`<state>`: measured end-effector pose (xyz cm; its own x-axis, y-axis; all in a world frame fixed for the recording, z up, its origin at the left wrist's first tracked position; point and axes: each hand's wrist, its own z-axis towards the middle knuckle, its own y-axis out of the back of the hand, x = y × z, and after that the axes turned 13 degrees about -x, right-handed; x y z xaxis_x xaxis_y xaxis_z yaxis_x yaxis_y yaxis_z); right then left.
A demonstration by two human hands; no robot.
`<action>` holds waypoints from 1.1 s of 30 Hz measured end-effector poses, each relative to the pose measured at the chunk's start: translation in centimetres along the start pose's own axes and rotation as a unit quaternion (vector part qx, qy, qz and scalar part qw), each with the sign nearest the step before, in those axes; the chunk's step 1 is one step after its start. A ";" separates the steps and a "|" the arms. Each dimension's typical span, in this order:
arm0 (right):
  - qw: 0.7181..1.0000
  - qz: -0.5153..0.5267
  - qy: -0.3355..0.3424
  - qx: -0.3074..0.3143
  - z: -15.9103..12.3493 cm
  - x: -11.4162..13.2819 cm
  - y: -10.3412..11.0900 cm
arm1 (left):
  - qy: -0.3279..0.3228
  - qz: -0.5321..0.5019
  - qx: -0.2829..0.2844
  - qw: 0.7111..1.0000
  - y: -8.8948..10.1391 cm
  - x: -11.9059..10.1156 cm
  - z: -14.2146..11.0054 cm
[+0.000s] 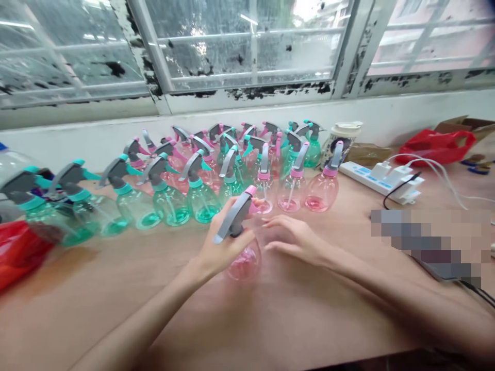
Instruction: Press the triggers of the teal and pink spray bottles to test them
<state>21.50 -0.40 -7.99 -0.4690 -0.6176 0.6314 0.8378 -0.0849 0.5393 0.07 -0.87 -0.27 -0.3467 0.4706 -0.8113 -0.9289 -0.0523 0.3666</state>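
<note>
My left hand (pixel 228 237) is wrapped round the neck of a pink spray bottle (pixel 244 263), just below its grey and pink trigger head. The bottle is see-through and leans a little on or just above the table; motion blurs its base. To its right is my right hand (pixel 296 239), fingers apart and pointing at the bottle, with nothing in them. Beyond my hands stand pink spray bottles (pixel 319 193) and a row of green spray bottles (pixel 203 201), each with a grey trigger head.
More spray bottles crowd the wall below the window. A patterned cup (pixel 340 136) and a white power strip (pixel 381 180) with plugs and cables are at the right, near a red bag (pixel 436 147). Another red bag (pixel 23 252) lies at the left edge. A pixelated patch hides part of the right.
</note>
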 end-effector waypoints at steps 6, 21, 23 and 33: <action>0.995 -0.098 0.002 0.001 -1.7 -3.9 1.1 | -0.031 0.010 0.005 0.999 -0.6 0.3 0.8; 0.991 -0.129 0.013 0.027 -2.3 -3.7 0.2 | -0.003 -0.010 0.031 0.999 -0.5 0.3 1.2; 0.992 -0.126 0.009 0.029 -2.4 -3.7 0.1 | -0.004 -0.010 0.027 1.000 -0.5 0.5 1.2; 0.988 -0.147 -0.009 0.051 -2.8 -3.9 0.0 | -0.015 -0.035 0.044 0.998 -0.7 0.7 1.0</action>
<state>24.11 -0.14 -12.02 -0.6934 -0.5645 0.4479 0.6327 -0.1793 0.7534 0.62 0.39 -0.62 -0.2762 0.4966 -0.8228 -0.9352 0.0586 0.3493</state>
